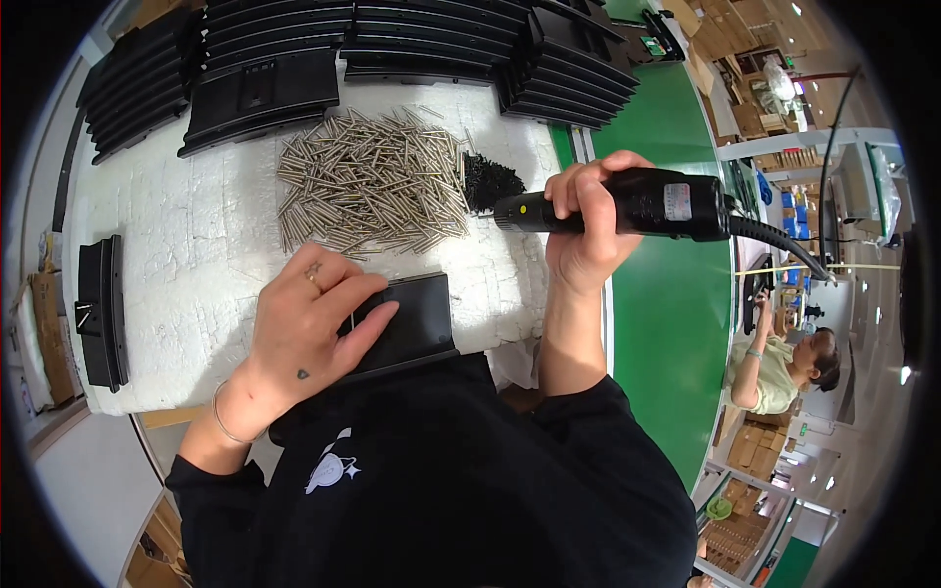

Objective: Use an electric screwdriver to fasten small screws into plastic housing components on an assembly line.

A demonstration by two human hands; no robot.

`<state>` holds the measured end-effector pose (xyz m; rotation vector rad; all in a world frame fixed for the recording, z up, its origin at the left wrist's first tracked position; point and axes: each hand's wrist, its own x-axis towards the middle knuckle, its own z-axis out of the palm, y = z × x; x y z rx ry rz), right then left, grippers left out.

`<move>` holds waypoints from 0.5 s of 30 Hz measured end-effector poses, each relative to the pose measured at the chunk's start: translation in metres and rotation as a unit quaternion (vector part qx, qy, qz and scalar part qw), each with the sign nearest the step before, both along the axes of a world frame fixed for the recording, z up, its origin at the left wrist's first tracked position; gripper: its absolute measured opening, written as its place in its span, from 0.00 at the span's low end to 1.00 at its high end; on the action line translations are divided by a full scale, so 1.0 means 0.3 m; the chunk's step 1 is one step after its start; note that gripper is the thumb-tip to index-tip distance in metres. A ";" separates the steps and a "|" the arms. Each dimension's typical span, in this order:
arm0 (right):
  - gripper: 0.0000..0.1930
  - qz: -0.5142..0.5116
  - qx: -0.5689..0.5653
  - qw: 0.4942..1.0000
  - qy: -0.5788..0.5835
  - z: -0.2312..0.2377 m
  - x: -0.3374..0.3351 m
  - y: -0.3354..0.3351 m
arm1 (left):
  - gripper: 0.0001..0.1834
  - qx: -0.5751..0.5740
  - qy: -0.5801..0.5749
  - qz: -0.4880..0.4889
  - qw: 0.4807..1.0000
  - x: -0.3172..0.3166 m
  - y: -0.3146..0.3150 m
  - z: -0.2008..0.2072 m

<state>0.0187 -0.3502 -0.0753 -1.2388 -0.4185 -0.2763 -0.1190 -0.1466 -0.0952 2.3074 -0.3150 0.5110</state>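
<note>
My right hand (591, 211) is wrapped round a black corded electric screwdriver (652, 204), held level with its tip pointing left beside a small heap of black screws (493, 182). Close to my body a black plastic panel (420, 312) lies at the table edge. My left hand (312, 312) grips its left part with bent fingers, thumb and forefinger resting on its face. A thin silvery line, perhaps a metal pin, shows between those fingers. Just beyond the panel spreads a big pile of loose metal pins (372, 181).
Stacks of black panels (421, 39) line the far side of the white, foam-like work surface (186, 245). Another black part (101, 312) stands at the left edge. A green bench top (662, 314) runs along the right, where a person (784, 372) works. The screwdriver's cord (784, 245) trails right.
</note>
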 end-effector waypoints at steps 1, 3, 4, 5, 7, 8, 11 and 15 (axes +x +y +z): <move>0.13 0.001 0.002 1.000 0.001 0.005 -0.005 -0.003 | 0.10 0.003 -0.004 -0.007 1.000 0.019 -0.004 0.005; 0.13 0.013 0.028 0.999 -0.015 0.025 -0.020 -0.016 | 0.09 0.022 -0.023 -0.017 0.999 0.080 -0.023 0.011; 0.13 0.026 0.032 0.999 -0.025 0.038 -0.028 -0.020 | 0.09 0.040 -0.040 -0.028 0.998 0.115 -0.036 0.012; 0.13 0.027 0.034 0.999 -0.025 0.042 -0.030 -0.025 | 0.09 0.042 -0.040 -0.028 0.998 0.151 -0.056 0.013; 0.16 0.072 0.076 0.992 -0.069 0.045 -0.031 -0.030 | 0.13 0.072 -0.036 -0.077 0.994 0.222 -0.104 0.001; 0.17 0.071 0.079 0.992 -0.073 0.055 -0.035 -0.028 | 0.13 0.074 -0.038 -0.076 0.994 0.260 -0.129 -0.008; 0.16 0.071 0.077 0.990 -0.091 0.070 -0.040 -0.041 | 0.13 0.107 -0.022 -0.107 0.988 0.353 -0.171 -0.061; 0.17 0.052 0.094 0.989 -0.100 0.091 -0.039 -0.067 | 0.09 0.094 -0.050 -0.126 0.986 0.398 -0.176 -0.094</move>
